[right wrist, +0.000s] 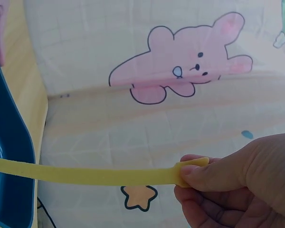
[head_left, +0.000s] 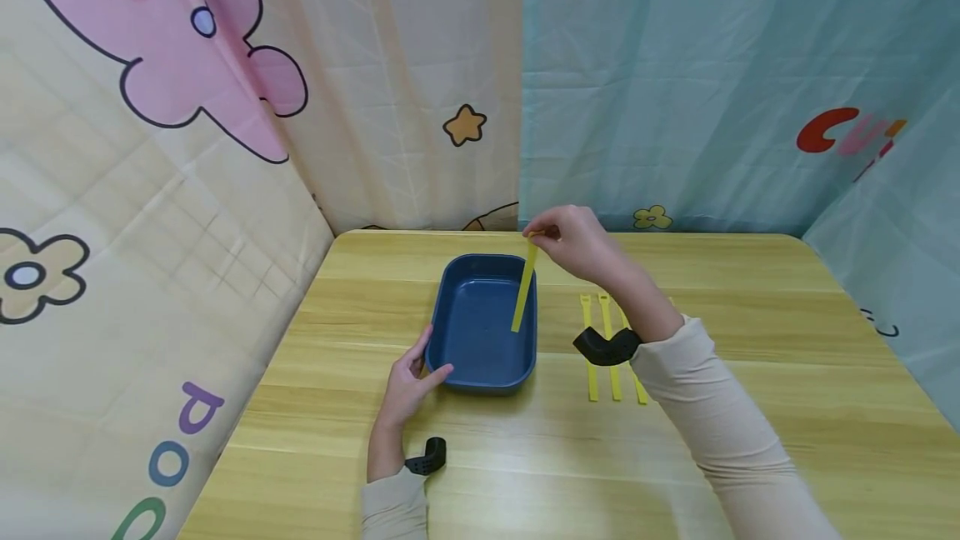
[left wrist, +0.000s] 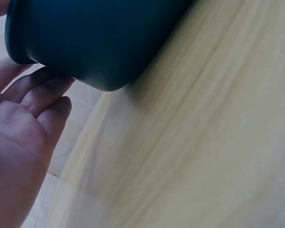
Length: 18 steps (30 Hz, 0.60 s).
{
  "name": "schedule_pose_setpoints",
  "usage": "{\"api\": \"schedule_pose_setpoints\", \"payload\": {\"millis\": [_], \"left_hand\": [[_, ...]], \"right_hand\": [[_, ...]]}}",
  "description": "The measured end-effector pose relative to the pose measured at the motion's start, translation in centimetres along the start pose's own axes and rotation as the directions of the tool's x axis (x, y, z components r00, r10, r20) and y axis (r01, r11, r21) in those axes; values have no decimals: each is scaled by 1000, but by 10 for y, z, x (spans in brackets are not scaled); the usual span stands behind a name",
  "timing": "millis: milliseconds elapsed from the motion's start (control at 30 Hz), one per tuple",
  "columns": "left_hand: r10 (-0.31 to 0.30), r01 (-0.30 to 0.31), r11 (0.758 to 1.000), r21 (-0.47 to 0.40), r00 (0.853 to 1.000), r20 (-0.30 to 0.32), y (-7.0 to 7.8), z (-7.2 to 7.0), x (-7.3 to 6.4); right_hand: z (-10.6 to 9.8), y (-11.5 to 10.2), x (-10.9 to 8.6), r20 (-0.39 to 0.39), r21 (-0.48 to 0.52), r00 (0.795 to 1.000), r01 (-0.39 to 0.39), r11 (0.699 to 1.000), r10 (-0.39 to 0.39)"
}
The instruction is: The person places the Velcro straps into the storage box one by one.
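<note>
A dark blue rectangular tray [head_left: 480,348] sits on the table with nothing lying in it. My left hand [head_left: 405,394] grips its near left corner, thumb at the rim and fingers along the outer wall; the left wrist view shows those fingers [left wrist: 45,92] bent under the rim. Above the tray's right side, my right hand [head_left: 577,242] pinches one end of a yellow strap [right wrist: 109,175] between thumb and fingertips. The strap hangs down, its free end overlapping the inside of the tray in the head view.
Several more yellow straps [head_left: 616,386] lie side by side right of the tray, partly hidden by the right forearm and its black wrist mount [head_left: 606,347]. Printed curtains [head_left: 645,90] hang behind the wooden table [head_left: 750,340] and along its left side.
</note>
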<state>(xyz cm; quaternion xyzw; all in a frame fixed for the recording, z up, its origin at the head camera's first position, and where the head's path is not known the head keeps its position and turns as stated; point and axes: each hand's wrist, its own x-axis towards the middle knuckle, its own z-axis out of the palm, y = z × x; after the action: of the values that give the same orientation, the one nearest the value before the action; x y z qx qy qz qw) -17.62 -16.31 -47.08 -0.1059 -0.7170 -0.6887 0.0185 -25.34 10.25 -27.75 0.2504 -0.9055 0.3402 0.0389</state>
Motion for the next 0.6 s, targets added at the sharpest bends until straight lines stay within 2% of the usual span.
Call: {"api": "schedule_pose_setpoints", "payload": {"millis": [300, 600], "left_hand": [[-23, 23, 1000, -2, 1000, 0, 1, 0, -1], [-27, 27, 1000, 9, 1000, -1, 2, 0, 0]], "right_hand": [[19, -4, 3, 23, 33, 1000, 9, 999, -9], [46, -6, 8, 50, 67, 996, 63, 996, -67]]}}
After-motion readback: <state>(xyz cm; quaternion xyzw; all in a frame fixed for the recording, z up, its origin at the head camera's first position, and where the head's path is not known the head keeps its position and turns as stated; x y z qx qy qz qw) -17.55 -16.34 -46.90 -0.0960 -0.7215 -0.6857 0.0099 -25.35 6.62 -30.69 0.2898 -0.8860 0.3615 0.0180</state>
